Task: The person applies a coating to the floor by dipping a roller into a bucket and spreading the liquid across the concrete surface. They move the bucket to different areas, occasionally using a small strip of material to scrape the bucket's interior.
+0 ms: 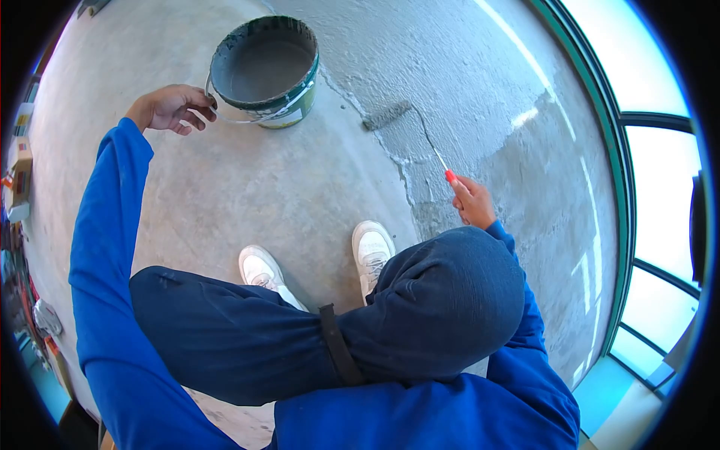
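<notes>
At the upper left, my left hand has its thumb and finger closed on the thin wire handle of a dark green bucket. Its other fingers are loosely curled, and dark smears show on the fingertips. The bucket stands upright on the floor with grey liquid mix inside and grey coating round its inner wall. My right hand grips the red handle of a paint roller. The roller's grey-coated sleeve rests on the floor, at the edge of the wet grey coating.
Pale bare concrete lies on the left, with a ragged coating edge running beside my right shoe. A green-framed glass wall bounds the right side. Boxes and other clutter line the far left.
</notes>
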{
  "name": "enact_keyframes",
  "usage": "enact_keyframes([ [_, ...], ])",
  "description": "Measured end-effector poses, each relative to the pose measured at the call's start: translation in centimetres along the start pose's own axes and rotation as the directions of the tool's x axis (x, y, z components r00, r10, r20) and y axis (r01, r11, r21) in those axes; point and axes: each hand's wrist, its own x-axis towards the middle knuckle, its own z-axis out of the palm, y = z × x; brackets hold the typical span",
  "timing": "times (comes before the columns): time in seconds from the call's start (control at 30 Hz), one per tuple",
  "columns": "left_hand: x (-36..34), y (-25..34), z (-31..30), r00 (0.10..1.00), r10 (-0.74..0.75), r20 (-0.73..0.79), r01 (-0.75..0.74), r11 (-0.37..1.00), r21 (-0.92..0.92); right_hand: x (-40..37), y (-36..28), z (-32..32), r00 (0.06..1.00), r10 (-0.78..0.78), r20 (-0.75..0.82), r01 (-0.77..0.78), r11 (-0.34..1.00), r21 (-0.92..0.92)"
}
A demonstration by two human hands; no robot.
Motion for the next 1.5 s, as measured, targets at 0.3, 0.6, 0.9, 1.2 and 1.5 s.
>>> enact_keyframes([
  [0.3,0.1,0.4,0.1,1.000,-0.023,0.017,0.023,1.000,0.022,0.1,0.6,1.1,0.977,-0.194,-0.090,0.186,0.978,-0.092],
  [0.6,0.3,0.3,0.0,1.000,-0.020,0.012,0.020,0.999,0.038,0.6,-0.5,2.6,0.933,-0.284,-0.221,0.272,0.958,-0.086],
  [0.9,0.1,0.5,0.2,1.000,-0.016,0.005,0.016,0.999,0.043,-1.7,0.8,1.8,0.978,-0.107,-0.180,0.106,0.994,-0.013],
  [1.2,-0.1,-0.3,-0.3,1.000,0.016,0.016,-0.016,1.000,-0.024,1.3,-2.9,3.5,0.999,0.021,0.029,-0.027,0.973,0.228],
  [1.5,0.0,-0.2,-0.1,1.000,0.011,0.011,-0.011,1.000,0.002,11.6,-9.1,9.0,0.988,-0.156,-0.012,0.157,0.987,0.037],
])
